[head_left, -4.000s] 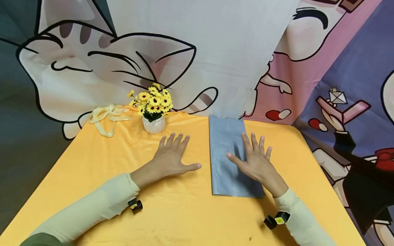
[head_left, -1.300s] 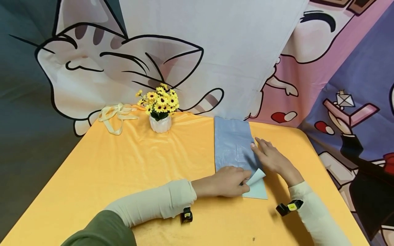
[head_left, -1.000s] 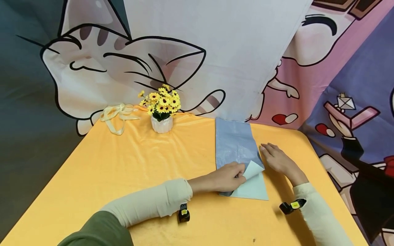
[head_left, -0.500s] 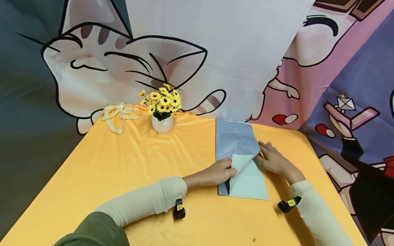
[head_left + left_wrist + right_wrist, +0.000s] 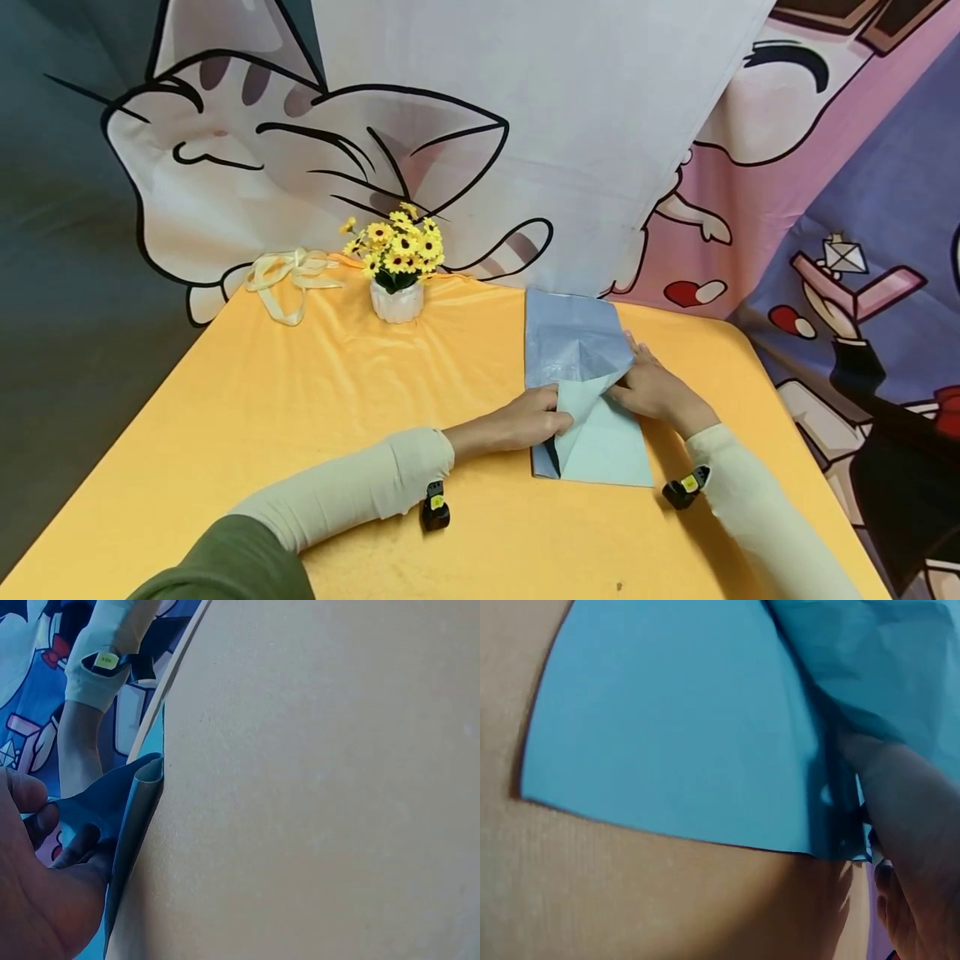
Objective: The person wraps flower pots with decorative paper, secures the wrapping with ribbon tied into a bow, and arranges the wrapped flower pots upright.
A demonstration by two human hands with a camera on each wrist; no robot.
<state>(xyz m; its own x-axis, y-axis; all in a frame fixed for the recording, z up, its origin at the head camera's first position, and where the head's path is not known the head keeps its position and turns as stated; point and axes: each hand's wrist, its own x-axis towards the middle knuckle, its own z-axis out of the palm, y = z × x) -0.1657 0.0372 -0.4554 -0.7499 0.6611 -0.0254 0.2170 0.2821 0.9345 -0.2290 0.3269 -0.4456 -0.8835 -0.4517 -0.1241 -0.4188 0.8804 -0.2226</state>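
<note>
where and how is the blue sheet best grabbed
On the sheet, likely the raised flap, coming from the left: its free edge stands off the layer beneath and faces that way, so it can be pinched, as the left grip does. The layer beneath lies flat.

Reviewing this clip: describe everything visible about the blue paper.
The blue paper looks oblong, thin and creased, darker outside and pale inside. It lies lengthwise on the yellow cloth, far end flat, near part lifted and folded back, showing pale surfaces. The left hand has its grip on the lifted flap; the right hand touches its right side.
</note>
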